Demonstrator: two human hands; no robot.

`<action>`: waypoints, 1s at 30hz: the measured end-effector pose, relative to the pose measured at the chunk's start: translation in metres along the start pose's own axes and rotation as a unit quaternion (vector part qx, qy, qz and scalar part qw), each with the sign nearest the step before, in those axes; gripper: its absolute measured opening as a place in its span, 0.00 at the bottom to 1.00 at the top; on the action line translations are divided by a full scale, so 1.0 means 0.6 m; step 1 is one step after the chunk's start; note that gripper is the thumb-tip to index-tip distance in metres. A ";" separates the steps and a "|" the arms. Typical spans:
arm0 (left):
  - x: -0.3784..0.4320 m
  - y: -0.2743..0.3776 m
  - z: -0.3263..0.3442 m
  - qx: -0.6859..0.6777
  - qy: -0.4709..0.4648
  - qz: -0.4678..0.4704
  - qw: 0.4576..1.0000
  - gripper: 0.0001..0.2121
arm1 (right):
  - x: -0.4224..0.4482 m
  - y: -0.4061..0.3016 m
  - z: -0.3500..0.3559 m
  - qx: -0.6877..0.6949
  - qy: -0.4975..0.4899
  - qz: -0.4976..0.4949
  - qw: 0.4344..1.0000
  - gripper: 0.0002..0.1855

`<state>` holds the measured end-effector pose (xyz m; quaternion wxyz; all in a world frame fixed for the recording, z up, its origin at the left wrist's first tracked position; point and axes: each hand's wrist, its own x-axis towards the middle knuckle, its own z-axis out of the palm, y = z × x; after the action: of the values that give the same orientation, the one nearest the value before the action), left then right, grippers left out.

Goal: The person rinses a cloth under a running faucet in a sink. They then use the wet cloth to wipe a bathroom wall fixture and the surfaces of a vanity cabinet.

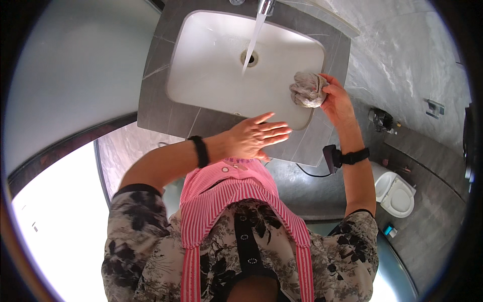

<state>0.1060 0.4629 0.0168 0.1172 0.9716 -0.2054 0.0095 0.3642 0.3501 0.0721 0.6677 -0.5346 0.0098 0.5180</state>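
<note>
A wet-looking grey-beige cloth (pixel 308 90) is bunched in my right hand (pixel 337 100), over the right side of the white sink basin (pixel 211 71). My left hand (pixel 256 136) is spread above the basin's front edge, its fingers apart and pointing right, with nothing held. From the chrome faucet (pixel 266 6) at the top, a stream of water (pixel 253 41) runs down towards the metal drain (pixel 249 58). A striped pink apron (pixel 230 188) covers my front, just below my left hand.
The grey stone countertop (pixel 166 113) surrounds the basin. A marble wall (pixel 400 56) rises at the right. Beyond my right arm are a white toilet (pixel 400 198) and a bin with a black liner (pixel 381 120). A dark cable (pixel 311 174) hangs below the counter.
</note>
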 end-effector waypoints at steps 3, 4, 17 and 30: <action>0.083 -0.021 0.024 -0.038 -0.021 -0.065 0.997 0.38 | 0.005 -0.005 0.008 0.019 0.020 -0.027 0.999 0.21; 0.104 -0.038 0.021 -0.042 -0.026 -0.125 0.991 0.36 | 0.011 -0.011 0.012 -0.017 0.011 -0.042 0.999 0.21; -0.101 -0.239 -0.129 -0.352 0.108 -0.566 0.738 0.18 | -0.071 0.084 -0.042 -0.605 0.167 -0.240 0.741 0.18; -0.159 -0.214 -0.039 -0.452 0.261 -0.505 0.688 0.13 | -0.157 0.350 0.275 -0.514 0.247 -0.174 0.803 0.20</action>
<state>0.0706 0.6200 0.0046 0.5778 0.7167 0.3752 0.1086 0.0841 0.3826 0.0482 0.3486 -0.9022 -0.1864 0.1725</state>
